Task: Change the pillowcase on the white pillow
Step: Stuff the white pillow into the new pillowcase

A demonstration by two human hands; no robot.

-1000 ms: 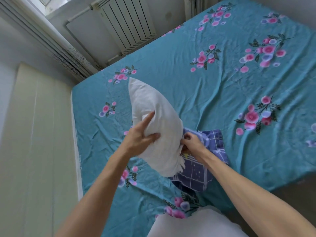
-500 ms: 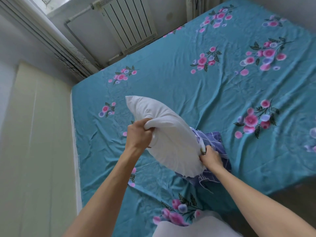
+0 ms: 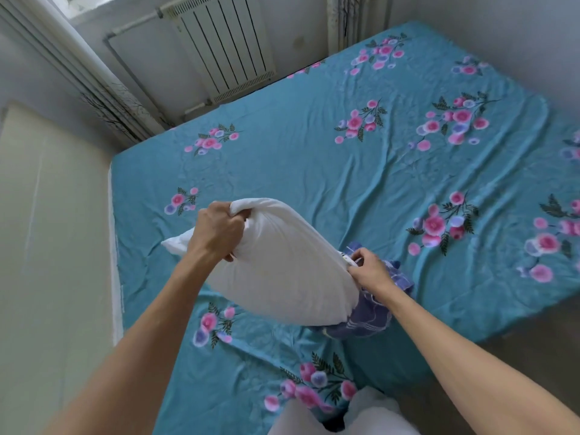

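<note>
Bed point(image 3: 314, 171) fills most of the view, teal sheet with pink flower print, wrinkled. White radiator point(image 3: 226, 45) on the wall past the far edge, curtain point(image 3: 94, 86) at left. White pillow point(image 3: 282, 265) held up above the near part of the bed, tilted, near-right end lower. Left hand point(image 3: 216, 233) grips a bunched fold at the pillow's upper left end, fingers curled tight round the fabric. Right hand point(image 3: 370, 270) at the lower right end, fingers pinching the fabric at the pillow's edge. Blue checked pillowcase point(image 3: 370, 318) crumpled under that end and under the right wrist, on the sheet beneath the pillow.
</note>
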